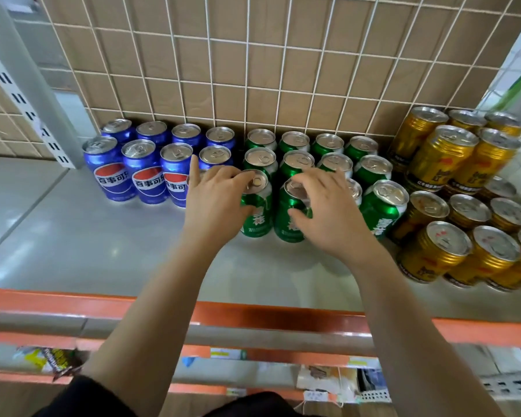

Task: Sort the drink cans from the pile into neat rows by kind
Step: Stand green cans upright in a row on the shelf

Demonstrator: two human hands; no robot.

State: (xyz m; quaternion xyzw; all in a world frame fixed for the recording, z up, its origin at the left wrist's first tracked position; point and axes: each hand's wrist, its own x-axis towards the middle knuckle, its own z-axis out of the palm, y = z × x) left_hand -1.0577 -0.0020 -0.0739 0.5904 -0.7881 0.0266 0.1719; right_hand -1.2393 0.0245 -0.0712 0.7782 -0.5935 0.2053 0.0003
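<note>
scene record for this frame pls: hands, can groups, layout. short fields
left hand: grips front green can by top and side
right hand: grips neighbouring green can likewise
blue Pepsi cans: upright rows, left
other green cans: upright rows, centre
gold cans: grouped at right
shelf: grey, wire grid behind

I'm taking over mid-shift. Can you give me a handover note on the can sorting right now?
Left hand grips the front-left green can from above; right hand grips the neighbouring green can.
Blue cans stand left on the shelf, green cans middle, gold cans right.
Done: kinds are grouped; blue and back green rows look neat.
Left: settle the two held cans into the front green row; gold rows look uneven.
</note>
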